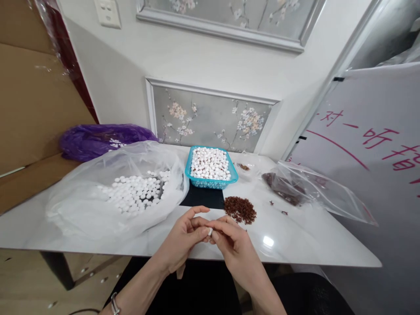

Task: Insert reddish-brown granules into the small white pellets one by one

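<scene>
Over the front edge of the table, my left hand [186, 238] pinches a small round white piece [210, 231] between thumb and forefinger. My right hand [233, 238] meets it there, its thumb and forefinger closed at the piece's right side; whatever they grip is too small to make out. Just beyond my right hand lies a heap of small reddish-brown bits [239, 209]. A blue basket [235, 176] filled with white pieces, some showing brown spots, stands behind my hands. To the left, an open translucent plastic bag [78, 192] holds many loose white pieces [138, 192].
The basket overlaps a black mat [205, 199]. A clear zip bag with brown contents [285, 188] lies at right, near a small clear bag [251, 166]. A purple bag [101, 133] sits back left by cardboard [36, 96]. White pieces [104, 280] are scattered on the floor.
</scene>
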`<state>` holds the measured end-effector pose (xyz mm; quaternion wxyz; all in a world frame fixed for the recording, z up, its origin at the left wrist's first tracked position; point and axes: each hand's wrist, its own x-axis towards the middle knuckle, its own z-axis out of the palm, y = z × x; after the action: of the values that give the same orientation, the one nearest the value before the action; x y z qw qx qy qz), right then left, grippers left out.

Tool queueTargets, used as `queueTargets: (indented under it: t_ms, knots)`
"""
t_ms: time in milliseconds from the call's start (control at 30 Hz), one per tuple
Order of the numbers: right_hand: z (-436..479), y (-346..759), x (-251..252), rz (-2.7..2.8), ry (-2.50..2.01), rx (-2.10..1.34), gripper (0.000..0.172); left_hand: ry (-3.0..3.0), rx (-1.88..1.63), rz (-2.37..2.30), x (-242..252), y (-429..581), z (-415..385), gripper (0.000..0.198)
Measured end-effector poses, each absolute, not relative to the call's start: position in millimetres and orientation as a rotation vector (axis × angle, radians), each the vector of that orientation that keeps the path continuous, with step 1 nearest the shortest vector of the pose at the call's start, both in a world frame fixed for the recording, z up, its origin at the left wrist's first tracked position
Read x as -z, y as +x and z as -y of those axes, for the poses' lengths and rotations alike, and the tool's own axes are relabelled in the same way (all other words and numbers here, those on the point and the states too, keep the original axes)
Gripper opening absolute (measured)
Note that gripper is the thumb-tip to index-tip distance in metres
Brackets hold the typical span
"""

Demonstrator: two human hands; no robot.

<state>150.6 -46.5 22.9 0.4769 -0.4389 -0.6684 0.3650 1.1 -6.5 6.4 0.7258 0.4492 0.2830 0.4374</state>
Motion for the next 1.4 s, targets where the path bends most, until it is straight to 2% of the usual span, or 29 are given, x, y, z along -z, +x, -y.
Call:
queueTargets:
  t_ms: [300,733,933,1100,1233,1400]
  knots:
    - [46.3,149.7,-19.8,1.634,-1.066,-0.911,0.028,1.016,-0.955,-0.604,-5.8,0.8,6.5,0.032]
    - [44.9,140.3,-10.7,1.645,-1.150,-0.665,0.022,1.094,-0.946,-0.655,-2.6,1.4,3.7,0.024]
    - [44.4,161.3,-5.4,1.634,-1.209,-0.688,0.026,1.095,-0.990,-0.733,-5.5,5.0,4.3,0.026]
    - [39.4,206.0,15.4,1.501,-1.651,-0.307,0.021,1.276,-1.210,-0.924,-31.1,18.2,-24.4,0.020]
    - [34.9,220.3,33.0,1.583,-1.885,-0.135,0.020,1.530,-1.314,-1.118,-55.0,37.7,-74.9,0.029]
    - [34.7,221.2,45.5,1.641,-1.929,-0.071,0.023,1.696,-1.257,-1.238,-66.6,43.7,-106.8,0.048]
